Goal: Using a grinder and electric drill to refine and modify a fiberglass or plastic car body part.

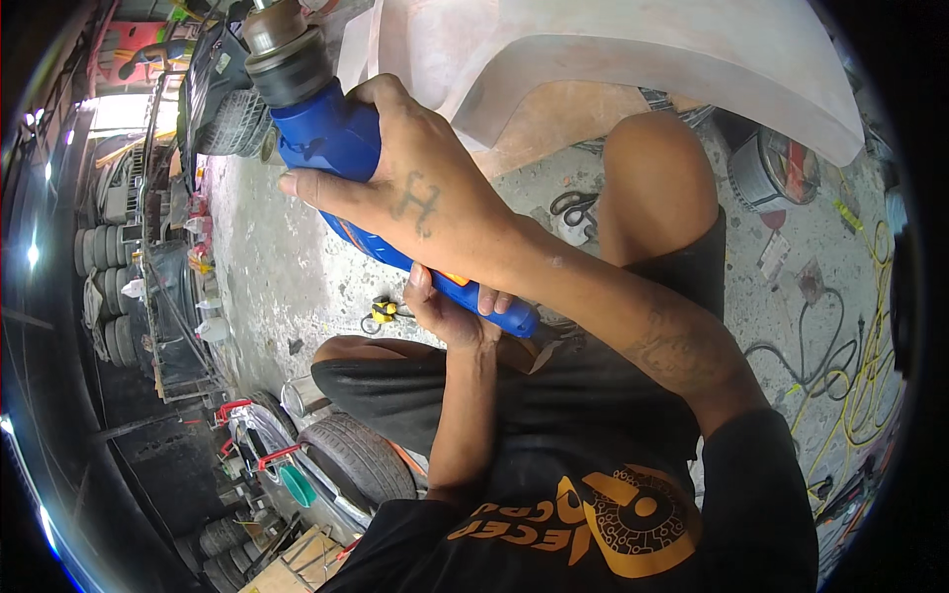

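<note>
A blue power drill [321,133] with a metal chuck [275,32] is held up at a slant in front of my body. Its chuck end points to the upper left. My right hand [420,188] wraps around the blue body just behind the chuck, with the thumb along the near side. Lower down, my left hand [455,314] closes around the other end of the drill, its fingertips showing past the blue casing. Part of the drill is hidden behind my right hand and wrist. I see no bit clearly, since the chuck's tip runs to the picture's upper edge.
A large pale curved panel [633,64] lies ahead. Black-handled scissors [573,206] and a small yellow-black item [384,310] are on the concrete floor. A metal can [759,176] and a yellow cable [870,346] are to the right. At left lies a tire [361,457].
</note>
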{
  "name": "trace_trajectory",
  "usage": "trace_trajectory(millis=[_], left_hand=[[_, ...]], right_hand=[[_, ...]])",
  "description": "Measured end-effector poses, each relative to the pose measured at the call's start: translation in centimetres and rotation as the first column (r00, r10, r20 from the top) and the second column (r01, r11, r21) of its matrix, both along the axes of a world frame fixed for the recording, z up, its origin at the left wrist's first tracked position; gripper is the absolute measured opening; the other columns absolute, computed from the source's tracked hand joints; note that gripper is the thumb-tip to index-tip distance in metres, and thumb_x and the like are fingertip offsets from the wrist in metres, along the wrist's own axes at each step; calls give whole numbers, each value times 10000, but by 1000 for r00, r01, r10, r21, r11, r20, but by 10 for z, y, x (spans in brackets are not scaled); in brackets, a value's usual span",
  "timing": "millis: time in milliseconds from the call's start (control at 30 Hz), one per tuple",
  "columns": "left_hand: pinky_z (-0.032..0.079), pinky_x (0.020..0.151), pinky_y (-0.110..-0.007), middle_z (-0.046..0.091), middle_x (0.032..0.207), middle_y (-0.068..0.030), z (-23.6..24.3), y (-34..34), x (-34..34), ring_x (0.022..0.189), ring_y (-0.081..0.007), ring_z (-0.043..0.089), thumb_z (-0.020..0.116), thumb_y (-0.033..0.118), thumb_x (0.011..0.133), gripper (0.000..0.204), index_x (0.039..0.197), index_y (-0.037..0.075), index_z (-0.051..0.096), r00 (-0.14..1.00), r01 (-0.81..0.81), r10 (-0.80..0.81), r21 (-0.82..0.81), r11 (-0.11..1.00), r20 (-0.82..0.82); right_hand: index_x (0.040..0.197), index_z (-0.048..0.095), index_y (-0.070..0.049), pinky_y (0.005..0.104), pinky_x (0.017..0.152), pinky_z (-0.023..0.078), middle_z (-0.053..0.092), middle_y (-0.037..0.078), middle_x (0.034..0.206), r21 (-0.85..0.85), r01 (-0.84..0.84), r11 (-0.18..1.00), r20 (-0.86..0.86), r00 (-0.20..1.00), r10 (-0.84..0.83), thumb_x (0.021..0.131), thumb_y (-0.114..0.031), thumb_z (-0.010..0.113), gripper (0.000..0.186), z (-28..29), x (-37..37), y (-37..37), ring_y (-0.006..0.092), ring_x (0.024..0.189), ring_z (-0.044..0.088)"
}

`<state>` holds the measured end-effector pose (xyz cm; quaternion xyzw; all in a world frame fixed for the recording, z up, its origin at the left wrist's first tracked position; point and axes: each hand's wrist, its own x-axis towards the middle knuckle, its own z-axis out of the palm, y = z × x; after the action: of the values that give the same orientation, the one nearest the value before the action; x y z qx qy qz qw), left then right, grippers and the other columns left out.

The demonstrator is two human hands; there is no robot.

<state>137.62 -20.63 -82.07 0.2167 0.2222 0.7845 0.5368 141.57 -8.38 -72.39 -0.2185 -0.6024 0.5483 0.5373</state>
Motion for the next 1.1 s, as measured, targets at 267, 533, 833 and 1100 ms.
trace_trajectory(millis=[267,533,833,1100], left_hand=[[489,485,-295,618,892,-128,-1,-5,-2,538,-138,526,591,334,929,474,1228,-25,513,999,-40,39,-90,995,-20],[508,530,-305,609,875,-80,-6,-8,-7,610,-126,552,664,215,888,394,1193,-2,543,1000,-14,15,-110,994,2],[509,552,-304,631,924,-70,-10,-11,-12,631,-115,561,681,166,882,427,1243,-9,536,999,5,0,-115,993,41],[483,498,-263,600,927,-80,7,-3,-2,599,-104,530,672,305,903,494,1249,-8,509,997,-17,4,-159,987,-77]], right_hand=[[1189,501,132,386,821,575,683,275,983,-21,-10,1000,-9,1000,9,784,-507,826,823,0,-1,-1,328,870,728],[1146,460,112,451,833,529,629,298,1008,-70,-91,993,-21,996,89,808,-388,809,696,4,3,-2,384,929,674],[1122,479,96,427,810,541,644,263,971,-76,-86,993,-60,995,82,803,-400,812,677,2,0,0,348,883,687],[1172,543,37,317,769,572,695,154,980,-152,-142,978,-70,989,133,837,-410,819,623,7,6,2,205,861,701]])
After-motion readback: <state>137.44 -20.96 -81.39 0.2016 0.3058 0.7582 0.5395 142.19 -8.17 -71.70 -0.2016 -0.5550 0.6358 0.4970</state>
